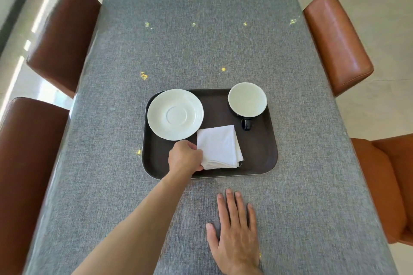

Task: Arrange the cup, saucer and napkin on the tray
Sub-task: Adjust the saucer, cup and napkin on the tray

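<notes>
A dark brown tray (pixel 257 154) lies on the grey table. On its far left sits a white saucer (pixel 175 114), overlapping the tray's rim. At its far right stands a cup (pixel 247 99), pale inside and dark outside, with its dark handle pointing toward me. A folded white napkin (pixel 220 146) lies in the near middle of the tray. My left hand (pixel 184 156) grips the napkin's left edge. My right hand (pixel 234 232) rests flat on the table in front of the tray, fingers spread.
The table is covered in a grey cloth (pixel 201 40). Two brown leather chairs (pixel 64 35) stand on the left and two orange-brown ones (pixel 335 40) on the right, close to the table's edges.
</notes>
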